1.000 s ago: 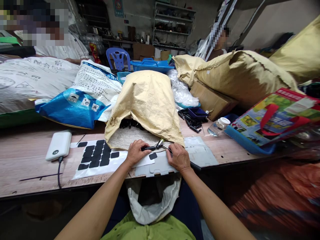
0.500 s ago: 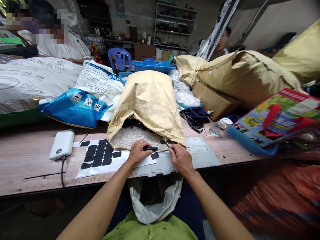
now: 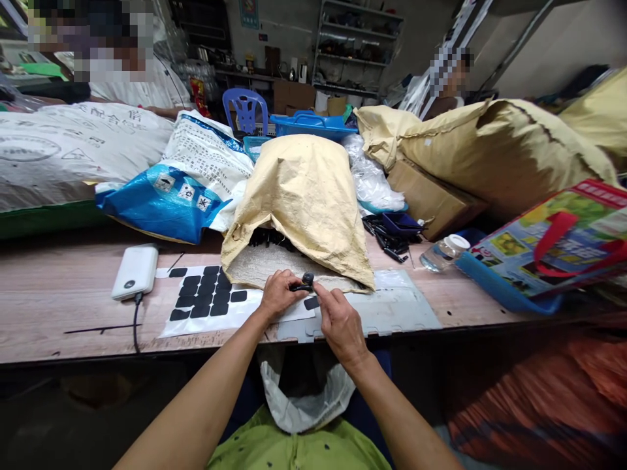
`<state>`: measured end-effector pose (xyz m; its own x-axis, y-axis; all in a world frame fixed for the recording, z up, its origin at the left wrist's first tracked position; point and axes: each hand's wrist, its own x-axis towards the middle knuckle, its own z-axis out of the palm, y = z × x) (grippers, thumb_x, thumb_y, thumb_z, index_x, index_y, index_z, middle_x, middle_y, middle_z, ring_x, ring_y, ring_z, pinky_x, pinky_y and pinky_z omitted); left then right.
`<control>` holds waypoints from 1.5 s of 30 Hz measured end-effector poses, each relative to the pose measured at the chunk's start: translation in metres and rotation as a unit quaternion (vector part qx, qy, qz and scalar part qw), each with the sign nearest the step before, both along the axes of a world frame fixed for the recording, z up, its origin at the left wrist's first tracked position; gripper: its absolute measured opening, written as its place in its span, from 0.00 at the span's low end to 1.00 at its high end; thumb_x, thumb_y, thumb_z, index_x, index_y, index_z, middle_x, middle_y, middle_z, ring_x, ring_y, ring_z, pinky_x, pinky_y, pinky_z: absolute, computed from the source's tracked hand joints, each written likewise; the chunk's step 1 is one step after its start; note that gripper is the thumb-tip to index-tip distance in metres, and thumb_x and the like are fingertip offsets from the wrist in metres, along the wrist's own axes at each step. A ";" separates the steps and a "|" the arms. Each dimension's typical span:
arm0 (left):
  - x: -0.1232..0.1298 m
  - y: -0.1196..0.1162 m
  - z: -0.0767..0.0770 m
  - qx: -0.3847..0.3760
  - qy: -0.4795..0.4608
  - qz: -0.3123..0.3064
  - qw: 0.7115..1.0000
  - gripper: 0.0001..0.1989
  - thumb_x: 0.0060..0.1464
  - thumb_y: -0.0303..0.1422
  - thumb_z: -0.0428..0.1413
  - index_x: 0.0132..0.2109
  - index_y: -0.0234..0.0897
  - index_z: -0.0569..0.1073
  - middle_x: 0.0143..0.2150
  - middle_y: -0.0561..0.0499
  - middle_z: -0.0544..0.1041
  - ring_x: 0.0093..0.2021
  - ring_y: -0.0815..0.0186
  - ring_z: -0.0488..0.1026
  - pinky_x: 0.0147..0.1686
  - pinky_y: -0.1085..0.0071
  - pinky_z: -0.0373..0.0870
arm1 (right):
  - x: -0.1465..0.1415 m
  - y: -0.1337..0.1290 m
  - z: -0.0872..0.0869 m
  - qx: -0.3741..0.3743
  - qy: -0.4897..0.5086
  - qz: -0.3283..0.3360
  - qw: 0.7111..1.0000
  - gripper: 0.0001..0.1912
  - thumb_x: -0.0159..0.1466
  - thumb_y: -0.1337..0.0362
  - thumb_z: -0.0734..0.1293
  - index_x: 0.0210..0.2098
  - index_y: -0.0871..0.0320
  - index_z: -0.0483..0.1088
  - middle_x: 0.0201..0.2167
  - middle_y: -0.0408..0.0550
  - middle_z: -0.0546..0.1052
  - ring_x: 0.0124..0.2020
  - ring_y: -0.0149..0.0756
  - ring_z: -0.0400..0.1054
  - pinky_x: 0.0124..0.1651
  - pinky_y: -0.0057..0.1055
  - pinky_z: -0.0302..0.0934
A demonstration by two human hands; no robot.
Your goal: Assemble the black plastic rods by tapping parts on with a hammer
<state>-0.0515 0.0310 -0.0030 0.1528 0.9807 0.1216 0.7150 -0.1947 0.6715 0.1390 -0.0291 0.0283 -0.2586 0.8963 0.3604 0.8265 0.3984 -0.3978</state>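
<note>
My left hand (image 3: pixel 280 294) is closed on a slim black part (image 3: pixel 300 287) at the mouth of a yellow sack (image 3: pixel 304 196). Close beside it, my right hand (image 3: pixel 339 321) has its fingers bent together against a small dark round piece (image 3: pixel 307 279), which touches the black part. Dark items show inside the sack's opening. Left of my hands lies a white sheet (image 3: pixel 245 318) with rows of black rounded stickers (image 3: pixel 202 292). One black sticker (image 3: pixel 311 303) lies between my hands, near the sheet's right end.
A white power bank (image 3: pixel 136 271) with a cable sits at the left. To the right are black parts (image 3: pixel 392 248), a clear jar (image 3: pixel 443 253) and a blue tray (image 3: pixel 514 294) holding a colourful bag. Sacks line the back. Two people are beyond the table.
My right hand has moved left, bringing the dark round piece against the black part in my left hand. The whole view has shifted slightly, with the table's contents appearing further right.
</note>
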 end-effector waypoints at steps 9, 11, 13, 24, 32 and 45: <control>0.001 0.000 0.000 0.000 -0.007 0.006 1.000 0.07 0.52 0.39 0.66 0.40 0.49 0.84 0.38 0.52 0.78 0.46 0.59 0.71 0.49 0.61 0.64 | 0.006 0.001 0.004 -0.002 0.009 -0.014 1.000 0.23 0.73 0.66 0.55 0.64 0.49 0.68 0.38 0.48 0.74 0.37 0.36 0.71 0.39 0.27 0.63; 0.001 0.000 0.001 -0.004 -0.005 0.007 1.000 0.08 0.52 0.39 0.66 0.41 0.49 0.84 0.38 0.52 0.78 0.45 0.59 0.71 0.49 0.61 0.64 | 0.008 -0.001 0.003 -0.002 0.002 -0.018 1.000 0.23 0.73 0.67 0.55 0.64 0.49 0.68 0.38 0.48 0.74 0.37 0.36 0.71 0.38 0.27 0.63; 0.001 0.000 0.002 -0.010 -0.004 0.009 1.000 0.08 0.52 0.39 0.66 0.40 0.48 0.84 0.38 0.52 0.78 0.45 0.59 0.71 0.48 0.61 0.64 | 0.009 -0.002 0.001 -0.006 -0.002 -0.022 1.000 0.23 0.73 0.67 0.56 0.63 0.48 0.69 0.37 0.48 0.74 0.36 0.35 0.71 0.37 0.27 0.63; 0.001 0.000 0.006 -0.020 0.016 0.004 1.000 0.10 0.52 0.39 0.65 0.41 0.44 0.82 0.40 0.52 0.79 0.47 0.57 0.71 0.49 0.61 0.63 | 0.066 0.034 -0.006 0.027 -0.091 -0.055 0.994 0.17 0.72 0.64 0.61 0.57 0.49 0.73 0.39 0.48 0.76 0.42 0.38 0.69 0.43 0.31 0.61; 0.001 -0.001 0.002 -0.018 0.020 0.002 1.000 0.10 0.52 0.40 0.65 0.42 0.44 0.81 0.41 0.52 0.79 0.47 0.58 0.71 0.50 0.61 0.62 | 0.097 0.042 -0.031 0.092 -0.150 0.012 0.984 0.18 0.72 0.65 0.60 0.57 0.51 0.74 0.36 0.49 0.72 0.42 0.40 0.64 0.47 0.34 0.57; 0.020 -0.090 0.049 -0.138 -0.154 -0.200 0.958 0.16 0.67 0.45 0.50 0.49 0.41 0.77 0.44 0.51 0.80 0.44 0.62 0.74 0.46 0.69 0.66 | 0.093 0.040 -0.030 0.081 -0.132 -0.006 0.988 0.15 0.71 0.63 0.63 0.54 0.54 0.74 0.39 0.50 0.73 0.43 0.41 0.63 0.47 0.36 0.57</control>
